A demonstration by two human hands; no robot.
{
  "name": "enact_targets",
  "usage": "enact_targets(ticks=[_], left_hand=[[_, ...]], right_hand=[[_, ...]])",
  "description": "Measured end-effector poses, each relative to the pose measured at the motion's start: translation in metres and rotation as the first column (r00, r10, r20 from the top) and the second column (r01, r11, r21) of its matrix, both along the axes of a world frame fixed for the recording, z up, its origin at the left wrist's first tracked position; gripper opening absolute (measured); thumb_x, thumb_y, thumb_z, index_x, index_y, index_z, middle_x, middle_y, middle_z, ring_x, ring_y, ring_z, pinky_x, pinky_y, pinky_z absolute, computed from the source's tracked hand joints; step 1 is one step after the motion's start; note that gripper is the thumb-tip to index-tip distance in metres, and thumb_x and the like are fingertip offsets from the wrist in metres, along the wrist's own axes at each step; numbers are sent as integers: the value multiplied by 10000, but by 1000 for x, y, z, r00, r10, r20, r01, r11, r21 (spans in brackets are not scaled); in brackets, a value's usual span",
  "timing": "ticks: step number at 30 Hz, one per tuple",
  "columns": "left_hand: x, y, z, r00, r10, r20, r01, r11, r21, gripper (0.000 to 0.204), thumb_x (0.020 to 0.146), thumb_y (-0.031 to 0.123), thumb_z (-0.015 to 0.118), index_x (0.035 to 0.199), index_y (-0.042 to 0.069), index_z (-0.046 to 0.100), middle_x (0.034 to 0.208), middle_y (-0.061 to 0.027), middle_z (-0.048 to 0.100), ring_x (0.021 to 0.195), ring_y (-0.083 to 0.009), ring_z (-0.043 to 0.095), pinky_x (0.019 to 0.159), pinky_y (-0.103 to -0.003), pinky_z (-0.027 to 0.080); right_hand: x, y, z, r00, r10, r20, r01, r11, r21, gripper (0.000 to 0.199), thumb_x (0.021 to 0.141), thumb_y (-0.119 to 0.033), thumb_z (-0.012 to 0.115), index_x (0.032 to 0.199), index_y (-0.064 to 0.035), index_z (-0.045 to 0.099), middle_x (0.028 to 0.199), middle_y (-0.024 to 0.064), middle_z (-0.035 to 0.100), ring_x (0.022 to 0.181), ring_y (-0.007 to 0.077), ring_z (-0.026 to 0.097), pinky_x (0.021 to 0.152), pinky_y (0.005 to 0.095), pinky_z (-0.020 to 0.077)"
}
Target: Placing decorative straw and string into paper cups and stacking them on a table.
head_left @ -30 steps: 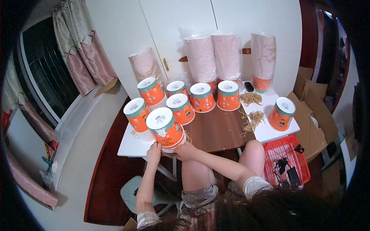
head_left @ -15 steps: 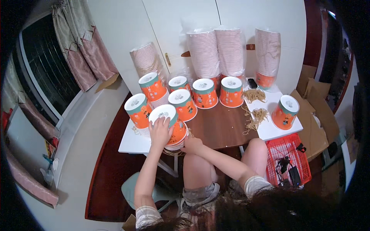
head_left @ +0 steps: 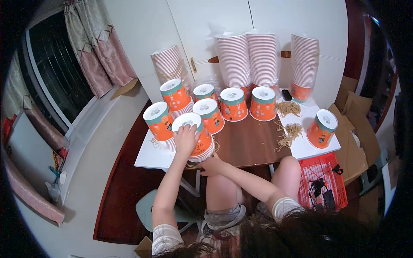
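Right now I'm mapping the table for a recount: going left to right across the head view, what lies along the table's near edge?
Left orange cup stack → left hand on the front cup stack → loose rubber bands → lone orange cup.

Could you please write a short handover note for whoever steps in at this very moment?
Left hand lies flat on the lid of the nearest orange tub, which sits on a stack of lids at the table's near edge.
Right hand is under that stack at the edge; whether it grips anything is hidden.
Seven more lidded orange tubs stand on the table; rubber bands lie to the right, and sleeves of empty cups stand at the back.
No band shows on the nearest tub.
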State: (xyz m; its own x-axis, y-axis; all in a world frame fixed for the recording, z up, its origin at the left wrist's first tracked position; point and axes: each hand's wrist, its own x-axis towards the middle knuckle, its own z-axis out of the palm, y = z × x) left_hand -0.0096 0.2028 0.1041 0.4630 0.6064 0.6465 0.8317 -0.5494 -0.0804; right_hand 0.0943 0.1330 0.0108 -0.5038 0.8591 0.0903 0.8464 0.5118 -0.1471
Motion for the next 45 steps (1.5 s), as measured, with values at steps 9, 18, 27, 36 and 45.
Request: enact_targets(ticks=[9, 18, 27, 36, 45], left_hand=[[-56, -42, -58, 922, -373, 100, 385, 864, -325, 192, 700, 55, 493, 882, 35, 552, 856, -122, 568, 856, -305, 533, 730, -388, 446], [-94, -17, -93, 991, 3, -133, -38, 964, -263, 151, 685, 163, 557, 803, 69, 562, 822, -91, 560, 785, -267, 543, 646, -392, 480], [-81, -28, -88, 947, 97, -307, -193, 934, -302, 246, 666, 212, 597, 883, 97, 575, 944, -100, 534, 843, -286, 522, 693, -421, 439], [-83, -45, -107, 993, -84, -83, 55, 951, -303, 321, 663, 197, 640, 956, 86, 565, 1082, -112, 474, 951, -294, 468, 774, -422, 397], [-42, -42, -11, 971, -181, 155, 162, 979, 126, 398, 693, 178, 605, 1066, 68, 523, 1065, -119, 496, 995, -279, 473, 828, -404, 358]], right_hand=[[7, -1, 16, 973, 142, -182, -161, 982, -94, 256, 723, -243, 561, 961, -152, 581, 935, 43, 599, 967, 204, 528, 879, 421, 288], [34, 23, 3, 987, -151, -46, 155, 981, 112, 256, 689, -228, 548, 902, -92, 514, 807, 77, 598, 812, 258, 577, 710, 442, 383], [54, 42, -16, 963, -258, -74, 268, 940, 210, 286, 680, -257, 550, 898, -72, 546, 929, 95, 561, 957, 241, 510, 839, 464, 354], [77, 32, -30, 991, -47, -127, 80, 960, 268, 330, 684, -194, 551, 981, -51, 533, 1077, 120, 513, 1109, 256, 416, 959, 478, 271], [84, 80, 28, 910, -105, -401, 332, 765, 552, 323, 681, -116, 529, 989, -25, 497, 1084, 160, 488, 1003, 306, 473, 824, 443, 389]])
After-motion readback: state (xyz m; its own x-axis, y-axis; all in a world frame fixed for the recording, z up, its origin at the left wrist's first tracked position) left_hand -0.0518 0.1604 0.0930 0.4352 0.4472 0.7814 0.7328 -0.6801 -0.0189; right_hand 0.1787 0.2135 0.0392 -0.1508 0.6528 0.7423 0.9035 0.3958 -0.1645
